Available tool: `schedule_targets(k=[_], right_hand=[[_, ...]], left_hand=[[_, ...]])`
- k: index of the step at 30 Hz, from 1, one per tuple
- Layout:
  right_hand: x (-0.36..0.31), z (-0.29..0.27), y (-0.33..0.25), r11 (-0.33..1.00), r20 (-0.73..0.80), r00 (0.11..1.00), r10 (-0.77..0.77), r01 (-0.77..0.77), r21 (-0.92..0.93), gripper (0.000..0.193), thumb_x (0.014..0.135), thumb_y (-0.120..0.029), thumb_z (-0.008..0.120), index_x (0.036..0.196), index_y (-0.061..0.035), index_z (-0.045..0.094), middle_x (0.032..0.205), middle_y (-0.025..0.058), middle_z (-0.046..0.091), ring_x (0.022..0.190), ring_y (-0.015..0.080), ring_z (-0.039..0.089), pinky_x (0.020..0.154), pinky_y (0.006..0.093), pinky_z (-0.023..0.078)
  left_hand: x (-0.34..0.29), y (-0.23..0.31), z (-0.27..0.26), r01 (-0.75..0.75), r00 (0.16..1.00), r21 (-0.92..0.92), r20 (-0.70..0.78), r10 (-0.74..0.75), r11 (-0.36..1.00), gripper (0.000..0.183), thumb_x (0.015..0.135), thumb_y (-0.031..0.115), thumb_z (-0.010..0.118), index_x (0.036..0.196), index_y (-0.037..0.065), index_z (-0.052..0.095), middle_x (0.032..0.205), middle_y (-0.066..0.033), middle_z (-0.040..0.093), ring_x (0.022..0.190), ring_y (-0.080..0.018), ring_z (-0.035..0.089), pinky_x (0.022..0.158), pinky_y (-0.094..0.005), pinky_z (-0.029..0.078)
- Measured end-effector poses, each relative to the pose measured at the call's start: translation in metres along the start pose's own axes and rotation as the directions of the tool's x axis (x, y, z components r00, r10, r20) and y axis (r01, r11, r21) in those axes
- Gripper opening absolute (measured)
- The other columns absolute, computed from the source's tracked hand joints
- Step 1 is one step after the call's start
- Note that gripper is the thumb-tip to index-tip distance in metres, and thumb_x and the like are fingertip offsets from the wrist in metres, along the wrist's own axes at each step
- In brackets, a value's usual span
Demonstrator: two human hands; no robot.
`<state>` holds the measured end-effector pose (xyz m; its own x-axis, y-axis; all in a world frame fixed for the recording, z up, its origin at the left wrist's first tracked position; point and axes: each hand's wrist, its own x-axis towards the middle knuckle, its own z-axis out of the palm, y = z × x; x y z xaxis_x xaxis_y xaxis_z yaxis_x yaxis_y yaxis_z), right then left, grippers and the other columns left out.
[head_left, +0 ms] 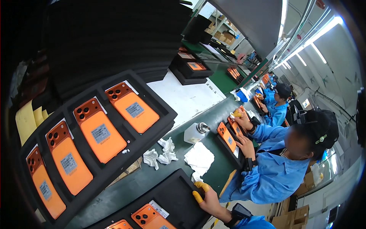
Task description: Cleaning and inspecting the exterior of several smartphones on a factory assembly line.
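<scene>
My right hand (pixel 209 201), with yellow finger cots on its fingertips, is closed on the far right edge of a black foam tray (pixel 173 191) at the bottom. In that tray lie orange smartphones, back side up; one phone (pixel 150 217) shows its camera block and a white slip beside it, another is cut off by the lower edge. My left hand is out of sight. A second black foam tray (pixel 167 114) stands at the left, holding several orange smartphones (pixel 100 131) in separate slots, each with a grey printed label on its back.
Crumpled white tissues (pixel 167 150), a white cloth (pixel 199 158) and a white bottle with a metal top (pixel 196 133) stand on the green bench (pixel 133 187). Tall black tray stacks (pixel 114 38) rise behind. At the right, a co-worker (pixel 267 164) in blue handles phones in another tray.
</scene>
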<state>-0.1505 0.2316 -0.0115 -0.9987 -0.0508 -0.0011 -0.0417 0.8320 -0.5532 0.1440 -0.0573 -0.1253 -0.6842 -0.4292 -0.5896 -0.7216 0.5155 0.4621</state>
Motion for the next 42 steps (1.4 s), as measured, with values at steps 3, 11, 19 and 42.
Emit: schedule_targets(k=[3, 11, 19, 42], right_hand=[[-0.002, 0.001, -0.002, 0.999, -0.006, 0.999, -0.037, 0.037, 0.007, 0.032, 0.08, -0.011, 0.065, 0.109, -0.0039, 0.055, 0.096, 0.0151, 0.059, 0.087, 0.0289, 0.058, 0.076, 0.0328, 0.045], [-0.004, 0.007, 0.013, 0.967, -0.238, 0.942, -0.237, 0.253, 0.04, 0.03, 0.079, -0.004, 0.064, 0.108, -0.0024, 0.057, 0.099, 0.0165, 0.06, 0.092, 0.0324, 0.059, 0.08, 0.0345, 0.047], [-0.019, -0.004, 0.015, 0.984, -0.255, 0.956, -0.148, 0.168, 0.062, 0.035, 0.079, 0.003, 0.06, 0.113, 0.0002, 0.053, 0.103, 0.0168, 0.054, 0.093, 0.0313, 0.055, 0.082, 0.0327, 0.044], [-0.076, 0.061, -0.117, 0.69, 0.406, 0.758, -0.51, 0.643, -0.334, 0.057, 0.078, -0.033, 0.064, 0.127, -0.0081, 0.049, 0.115, 0.0174, 0.055, 0.094, 0.035, 0.058, 0.072, 0.0392, 0.051]], left_hand=[[-0.005, -0.003, 0.001, 0.004, 1.0, 0.027, 0.024, -0.005, 1.0, 0.023, 0.088, 0.013, 0.057, 0.102, -0.004, 0.061, 0.095, -0.0148, 0.065, 0.085, -0.0213, 0.063, 0.077, -0.0322, 0.05], [-0.07, -0.058, 0.041, 0.092, 0.992, 0.097, 0.075, -0.099, 0.991, 0.022, 0.087, 0.013, 0.058, 0.1, -0.004, 0.061, 0.092, -0.0139, 0.065, 0.082, -0.021, 0.063, 0.075, -0.0324, 0.051], [-0.164, -0.05, -0.06, -0.07, 0.997, -0.37, 0.0, 0.076, 0.927, 0.02, 0.087, 0.013, 0.058, 0.099, -0.004, 0.061, 0.086, -0.0116, 0.066, 0.077, -0.0205, 0.064, 0.072, -0.0324, 0.051], [-0.012, 0.166, -0.042, -0.211, 0.636, 0.44, -0.616, 0.464, 0.873, 0.069, 0.072, 0.025, 0.073, 0.125, -0.007, 0.042, 0.111, -0.0272, 0.053, 0.091, -0.0391, 0.058, 0.083, -0.0428, 0.046]])
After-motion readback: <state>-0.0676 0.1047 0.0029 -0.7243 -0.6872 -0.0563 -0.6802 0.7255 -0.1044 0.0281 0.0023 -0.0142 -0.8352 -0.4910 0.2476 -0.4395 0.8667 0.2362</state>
